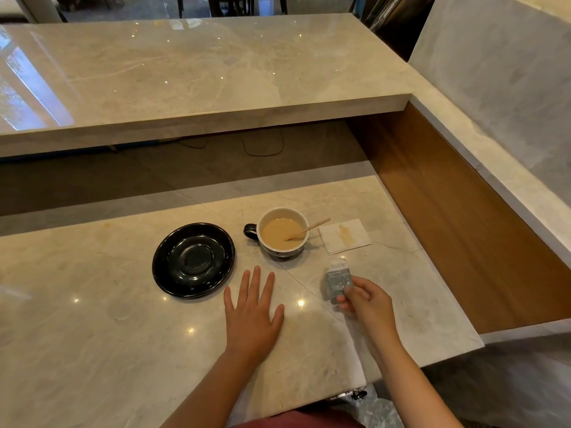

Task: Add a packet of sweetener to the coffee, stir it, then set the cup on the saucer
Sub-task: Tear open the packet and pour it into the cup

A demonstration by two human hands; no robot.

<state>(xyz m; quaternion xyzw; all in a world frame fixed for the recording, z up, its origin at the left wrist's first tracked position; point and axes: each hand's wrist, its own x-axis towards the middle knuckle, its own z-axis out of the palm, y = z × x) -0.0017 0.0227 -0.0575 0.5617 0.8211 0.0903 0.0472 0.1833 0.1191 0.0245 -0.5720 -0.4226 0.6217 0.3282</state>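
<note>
Left hand (251,316) flat, fingers spread; right hand (367,301) pinches sweetener packet (337,281), print unreadable.

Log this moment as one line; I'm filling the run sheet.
left hand flat on counter | right hand holds sweetener packet | stirrer in cup | saucer empty

On the marble counter (92,335): one black saucer (193,260), one cup (282,233) of coffee, one wooden stirrer (309,228) standing in that cup, and one stained paper napkin (344,236) toward the right edge. One sweetener packet (338,281) is present, and two hands are in view, left hand (251,316) and right hand (367,304).
</note>
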